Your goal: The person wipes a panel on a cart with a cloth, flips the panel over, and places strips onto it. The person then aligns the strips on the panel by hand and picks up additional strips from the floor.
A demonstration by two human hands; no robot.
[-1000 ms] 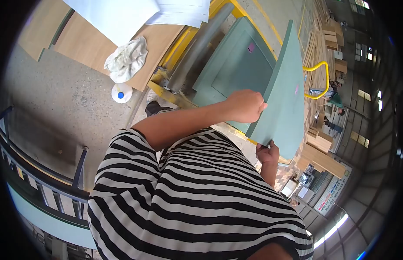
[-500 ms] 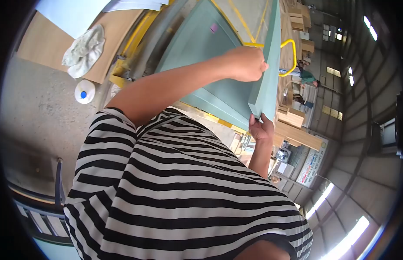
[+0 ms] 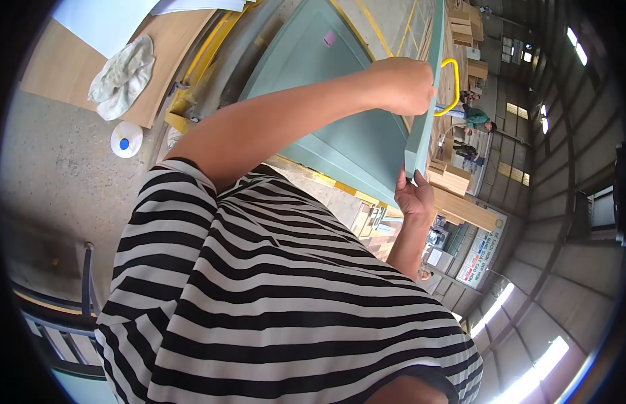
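Observation:
A narrow grey-green board [image 3: 435,74] stands on edge, running from the top of the view down to a corner near its middle. My left hand [image 3: 402,86] is closed in a fist against its side; what the fingers hold is hidden. My right hand [image 3: 415,196] pinches the board's near corner between thumb and fingers. Something small and dark shows at the fingertips, too small to name. Beside the board lies a wide grey-green recessed panel [image 3: 346,145] with a pink tag [image 3: 330,38] on it.
A yellow tubular handle [image 3: 454,87] rises just beyond the board. At the left are a crumpled white cloth [image 3: 124,77] on a wooden sheet [image 3: 54,71] and a white jug with a blue cap [image 3: 126,139]. A person in green [image 3: 476,119] is in the background.
The upright board has shifted to the right in view, away from the wide panel. Both my hands have moved right along with it, the left staying closed and the right still at the corner.

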